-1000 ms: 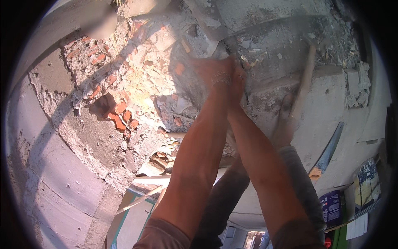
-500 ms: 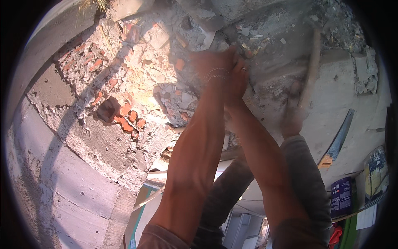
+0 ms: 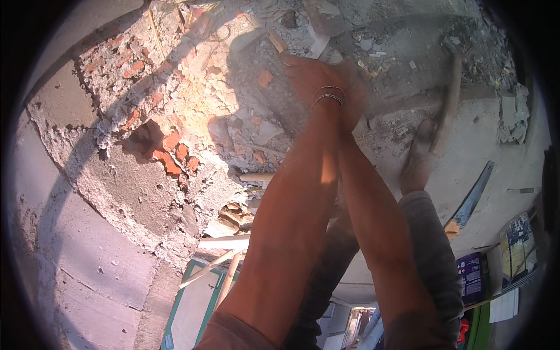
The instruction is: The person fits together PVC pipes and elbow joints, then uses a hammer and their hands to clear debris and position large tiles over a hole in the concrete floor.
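Note:
My two hands meet above broken concrete and brick rubble [image 3: 265, 131]. The left hand [image 3: 309, 76], with a beaded bracelet [image 3: 329, 96] at its wrist, has its fingers stretched out, with nothing visible in it. Pressed against or just behind it, the right hand [image 3: 354, 96] is smeared by motion, so its fingers cannot be made out. My forearms come close together near the wrists. To their right, a long wooden handle [image 3: 450, 102] lies beside a bare foot [image 3: 417, 160], apart from both hands.
At the left runs a broken wall edge [image 3: 140, 186] with exposed orange brick [image 3: 169, 157]. A handsaw [image 3: 473, 192] lies at the right. Below it stand a purple container [image 3: 470, 274] and a paint-stained container [image 3: 518, 248]. Wooden sticks [image 3: 227, 280] lean near a green-edged panel [image 3: 189, 309].
The two hands have shifted slightly right in the view, and the left one has turned from a closed-looking clasp to stretched fingers. The view has shifted a little.

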The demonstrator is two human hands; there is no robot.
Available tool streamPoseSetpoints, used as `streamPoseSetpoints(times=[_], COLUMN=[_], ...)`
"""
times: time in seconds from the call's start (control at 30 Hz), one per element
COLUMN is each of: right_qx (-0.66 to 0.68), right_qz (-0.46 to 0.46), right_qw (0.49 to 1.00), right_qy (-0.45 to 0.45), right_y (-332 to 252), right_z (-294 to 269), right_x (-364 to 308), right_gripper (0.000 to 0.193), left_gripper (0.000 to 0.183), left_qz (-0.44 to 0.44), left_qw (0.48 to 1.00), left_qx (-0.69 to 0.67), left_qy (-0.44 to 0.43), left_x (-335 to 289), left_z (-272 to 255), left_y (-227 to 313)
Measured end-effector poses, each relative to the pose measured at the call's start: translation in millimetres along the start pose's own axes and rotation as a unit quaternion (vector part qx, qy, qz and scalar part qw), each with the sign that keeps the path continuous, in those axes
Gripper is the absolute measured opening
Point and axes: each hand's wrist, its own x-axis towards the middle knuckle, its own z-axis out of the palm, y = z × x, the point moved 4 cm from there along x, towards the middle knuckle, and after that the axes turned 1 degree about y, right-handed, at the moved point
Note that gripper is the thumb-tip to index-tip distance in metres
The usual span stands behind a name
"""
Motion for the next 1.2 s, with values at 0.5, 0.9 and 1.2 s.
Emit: streamPoseSetpoints(times=[0.5, 0.9, 1.2], right_qx=[0.011, -0.163, -0.158], right_qz=[0.078, 0.084, 0.046], right_qw=[0.982, 0.974, 0.977], right_qy=[-0.172, -0.135, -0.132], right_y=[-21, -20, -30], right_z=[-56, -49, -61], right_x=[17, -10, -12], right_gripper=[0.109, 0.133, 0.129], left_gripper=[0.068, 0.061, 0.056], left_qz=[0.103, 0.097, 0.069], left_qw=[0.961, 0.960, 0.884], left_qx=[-0.253, -0.256, -0.460], left_qy=[0.031, -0.063, -0.051], left_x=[-26, -60, -80], left_z=[22, 28, 50], left_y=[-125, -179, -171])
